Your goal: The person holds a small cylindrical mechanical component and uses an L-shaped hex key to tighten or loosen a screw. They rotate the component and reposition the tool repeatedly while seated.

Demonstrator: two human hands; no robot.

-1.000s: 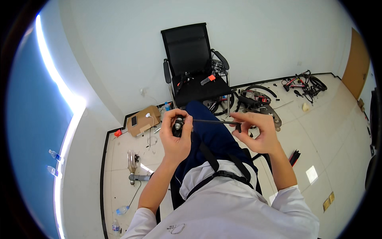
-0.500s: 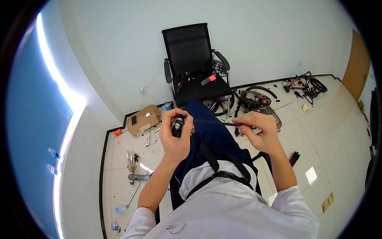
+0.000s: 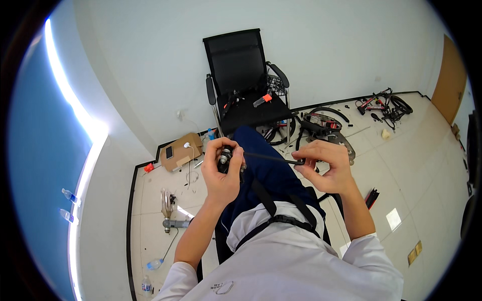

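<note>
My left hand grips a small black and silver cylindrical part above my lap. A thin black rod-like tool runs from that part to my right hand, which pinches its bent end between thumb and fingers. Both hands are raised in front of my chest, over my dark blue trousers. I am seated, wearing a white top with black straps.
A black office chair with small tools on its seat stands ahead by the wall. Bicycle tyres and parts lie on the tiled floor to the right, more farther off. A cardboard box and plastic bottles are at left.
My right hand has shifted slightly to the right and turned, still on the tool's end. The left hand keeps the small part almost in place.
</note>
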